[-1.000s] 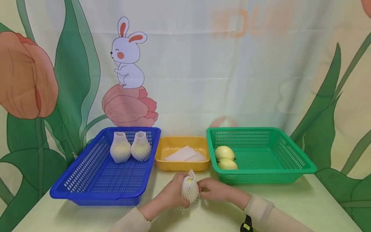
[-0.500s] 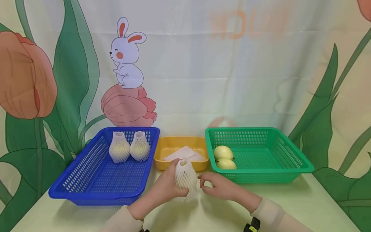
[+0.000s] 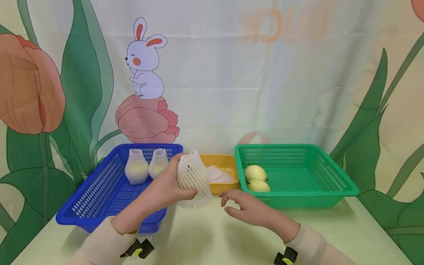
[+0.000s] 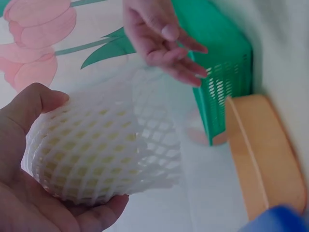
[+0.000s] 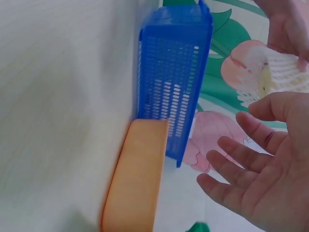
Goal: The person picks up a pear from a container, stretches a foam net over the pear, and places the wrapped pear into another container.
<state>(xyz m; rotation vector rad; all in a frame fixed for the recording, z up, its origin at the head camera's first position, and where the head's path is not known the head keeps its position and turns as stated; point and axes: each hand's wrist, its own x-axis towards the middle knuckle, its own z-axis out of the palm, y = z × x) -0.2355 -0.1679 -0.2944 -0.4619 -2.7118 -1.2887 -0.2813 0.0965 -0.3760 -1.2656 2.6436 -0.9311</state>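
Note:
My left hand (image 3: 165,184) grips a pale yellow pear in a white foam net (image 3: 193,176), lifted off the table beside the blue basket's right side. In the left wrist view, thumb and fingers curl round the netted pear (image 4: 87,154), and the net's loose end sticks out past the fruit. My right hand (image 3: 246,208) is apart from it, over the table in front of the green basket, its fingers loosely bent and holding nothing. The right wrist view shows that hand (image 5: 260,164) with fingers spread. Two netted pears (image 3: 136,169) stand in the blue basket, one partly behind my left hand.
The blue basket (image 3: 79,219) stands at left, the green basket (image 3: 298,193) at right with two bare pears (image 3: 255,173) in its left end. Between them a yellow tray (image 3: 221,189) holds flat white foam nets (image 3: 218,175). A printed curtain (image 3: 212,73) hangs behind.
My left hand has raised the netted pear and carried it leftward toward the blue basket. The right hand has let go of the net and drawn away from it.

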